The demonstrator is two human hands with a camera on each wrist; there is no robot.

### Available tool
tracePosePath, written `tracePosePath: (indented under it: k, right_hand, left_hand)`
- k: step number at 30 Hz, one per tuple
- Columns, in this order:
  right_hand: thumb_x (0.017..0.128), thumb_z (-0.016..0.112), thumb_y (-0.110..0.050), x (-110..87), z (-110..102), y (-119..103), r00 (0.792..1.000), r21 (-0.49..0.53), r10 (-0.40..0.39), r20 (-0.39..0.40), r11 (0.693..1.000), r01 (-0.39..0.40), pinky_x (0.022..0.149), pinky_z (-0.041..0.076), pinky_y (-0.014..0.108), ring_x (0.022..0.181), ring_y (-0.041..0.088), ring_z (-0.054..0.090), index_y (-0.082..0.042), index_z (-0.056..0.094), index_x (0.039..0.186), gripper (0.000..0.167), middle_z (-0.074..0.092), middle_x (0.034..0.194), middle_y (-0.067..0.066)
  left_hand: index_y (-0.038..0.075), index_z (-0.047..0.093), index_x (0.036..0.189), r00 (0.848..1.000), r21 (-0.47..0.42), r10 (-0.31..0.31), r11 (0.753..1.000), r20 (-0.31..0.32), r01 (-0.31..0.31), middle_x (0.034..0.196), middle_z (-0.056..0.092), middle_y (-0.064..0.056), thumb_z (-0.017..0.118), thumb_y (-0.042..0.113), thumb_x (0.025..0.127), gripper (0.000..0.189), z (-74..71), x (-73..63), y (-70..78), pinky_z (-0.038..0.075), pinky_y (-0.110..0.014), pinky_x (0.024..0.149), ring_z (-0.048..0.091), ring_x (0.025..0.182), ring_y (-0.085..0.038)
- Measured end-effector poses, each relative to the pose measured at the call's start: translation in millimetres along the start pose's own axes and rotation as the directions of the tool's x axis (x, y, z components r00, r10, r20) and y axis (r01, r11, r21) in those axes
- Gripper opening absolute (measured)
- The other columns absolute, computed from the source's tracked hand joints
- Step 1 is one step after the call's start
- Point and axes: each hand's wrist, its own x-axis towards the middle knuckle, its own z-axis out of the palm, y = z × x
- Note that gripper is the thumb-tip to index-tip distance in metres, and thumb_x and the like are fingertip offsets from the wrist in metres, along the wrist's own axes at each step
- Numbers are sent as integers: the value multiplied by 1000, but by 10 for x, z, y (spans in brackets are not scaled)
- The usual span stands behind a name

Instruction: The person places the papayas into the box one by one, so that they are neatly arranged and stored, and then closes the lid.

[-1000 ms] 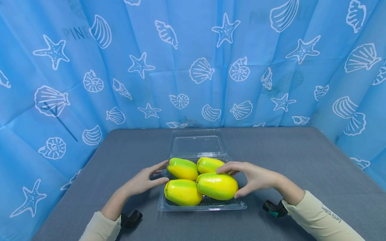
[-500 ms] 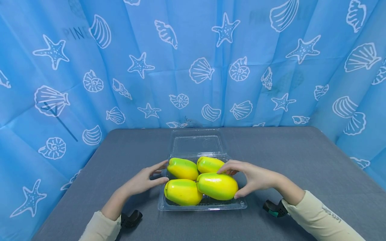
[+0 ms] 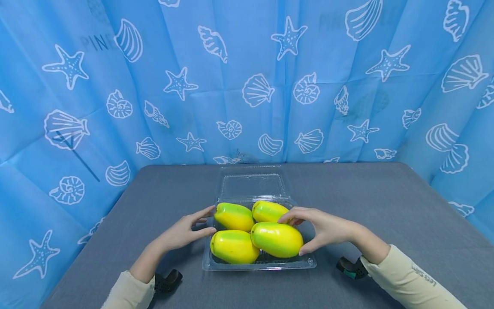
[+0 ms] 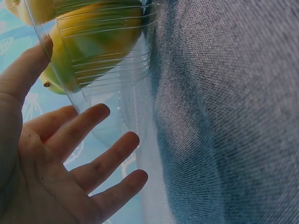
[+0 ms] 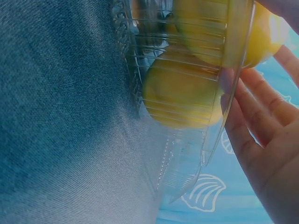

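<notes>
Several glossy yellow-green papayas sit in a clear plastic clamshell box in the head view. The front right papaya rides higher than the others and overlaps its neighbours. My right hand holds it at its right end, thumb in front and fingers behind; the right wrist view shows those fingers along the box rim. Its left neighbour is the front left papaya. My left hand stays at the box's left side, fingers spread and relaxed. Thumb and index finger reach the rim in the left wrist view.
The box lid lies folded back behind the fruit. Two more papayas, back left and back right, fill the rear of the box. A grey cloth covers the table; a blue shell-print curtain hangs behind.
The front right papaya has shifted very slightly left and toward the front, the right thumb with it. The left hand and the box have not moved.
</notes>
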Motion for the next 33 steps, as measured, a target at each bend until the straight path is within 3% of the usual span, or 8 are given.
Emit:
tracePosePath:
  k: [9,33]
  right_hand:
    - [79,74,-26,18,22,-4,1000,-20,-6,5,1000,6,91,51,34,109,8,53,-10,46,132,62,54,126,6]
    - [81,71,-30,46,19,-49,993,-48,97,63,994,-94,92,51,32,108,16,55,-10,49,129,57,57,126,8]
  left_hand:
    - [11,24,149,1000,-2,14,1000,6,-14,147,38,-19,54,37,94,68,-23,-18,25,35,-61,104,41,130,-42]
    - [12,24,149,1000,-6,-1,1000,-6,1,148,38,-16,54,40,93,69,6,0,-4,35,-61,105,42,130,-41]
